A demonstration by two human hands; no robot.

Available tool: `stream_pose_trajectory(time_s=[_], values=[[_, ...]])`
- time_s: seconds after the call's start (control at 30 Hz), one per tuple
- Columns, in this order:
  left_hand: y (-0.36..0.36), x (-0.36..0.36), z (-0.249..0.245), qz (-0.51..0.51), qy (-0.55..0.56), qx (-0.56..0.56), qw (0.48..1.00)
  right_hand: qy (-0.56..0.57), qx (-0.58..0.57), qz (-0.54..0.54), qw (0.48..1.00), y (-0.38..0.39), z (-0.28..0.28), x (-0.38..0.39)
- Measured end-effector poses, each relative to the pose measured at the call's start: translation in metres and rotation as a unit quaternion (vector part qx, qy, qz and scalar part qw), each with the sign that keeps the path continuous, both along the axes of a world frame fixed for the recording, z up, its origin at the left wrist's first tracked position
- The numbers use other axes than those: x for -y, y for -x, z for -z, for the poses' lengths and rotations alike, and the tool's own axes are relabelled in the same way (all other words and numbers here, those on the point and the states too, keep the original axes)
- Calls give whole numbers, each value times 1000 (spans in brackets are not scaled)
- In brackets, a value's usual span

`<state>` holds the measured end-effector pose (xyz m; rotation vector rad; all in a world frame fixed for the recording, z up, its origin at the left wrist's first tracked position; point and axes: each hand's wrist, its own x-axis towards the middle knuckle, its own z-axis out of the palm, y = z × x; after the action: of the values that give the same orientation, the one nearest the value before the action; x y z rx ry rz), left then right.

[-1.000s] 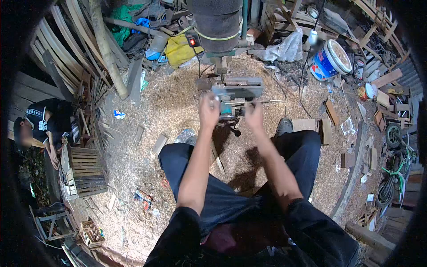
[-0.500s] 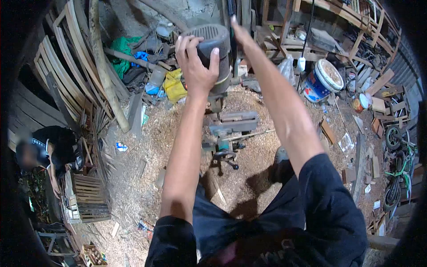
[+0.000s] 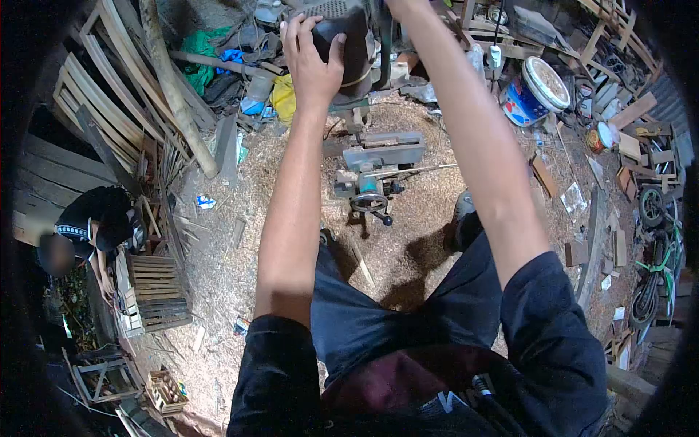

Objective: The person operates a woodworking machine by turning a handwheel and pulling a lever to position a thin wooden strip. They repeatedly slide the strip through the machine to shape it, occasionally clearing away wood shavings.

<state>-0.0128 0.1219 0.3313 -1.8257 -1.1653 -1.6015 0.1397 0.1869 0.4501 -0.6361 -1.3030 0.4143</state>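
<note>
My left hand [image 3: 314, 67] lies against the left side of a dark motor housing [image 3: 354, 54], its fingers apart and thumb raised. Only the base of my right hand [image 3: 402, 7] shows at the top edge, right of the housing; its fingers are out of sight. Beneath the housing is a machine vise [image 3: 384, 151] with wood dust on it. A handwheel [image 3: 369, 203] with a black knob sits in front of the vise, and a thin stick [image 3: 419, 171] lies across between them.
Wood shavings [image 3: 291, 342] cover the floor around my feet. A white-and-blue bucket [image 3: 535, 91] stands at the right, with a small bicycle [image 3: 648, 266] farther out. At the left, a person [image 3: 98, 218] bends over a slatted wooden piece [image 3: 156, 288]. Curved wooden frames [image 3: 109, 95] lean behind.
The view has tilted down, so the machine sits higher in it. My right hand has moved mostly past the top edge. My left hand remains on the housing.
</note>
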Motion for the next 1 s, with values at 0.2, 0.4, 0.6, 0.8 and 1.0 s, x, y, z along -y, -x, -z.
stream_pose_trajectory(time_s=[0.2,0.4,0.6,0.8,1.0], values=[[3,21,-5,-11,89,-21,996,4,3,-46,999,-9,20,57],[6,47,-4,48,166,-7,985,1,-25,-43,999,-8,28,80],[9,69,0,27,269,-29,962,-30,-33,-66,997,-10,41,96],[2,81,12,39,307,-15,951,56,-15,-125,990,-21,68,121],[0,88,34,83,268,-10,960,-28,-31,-87,995,-20,102,154]])
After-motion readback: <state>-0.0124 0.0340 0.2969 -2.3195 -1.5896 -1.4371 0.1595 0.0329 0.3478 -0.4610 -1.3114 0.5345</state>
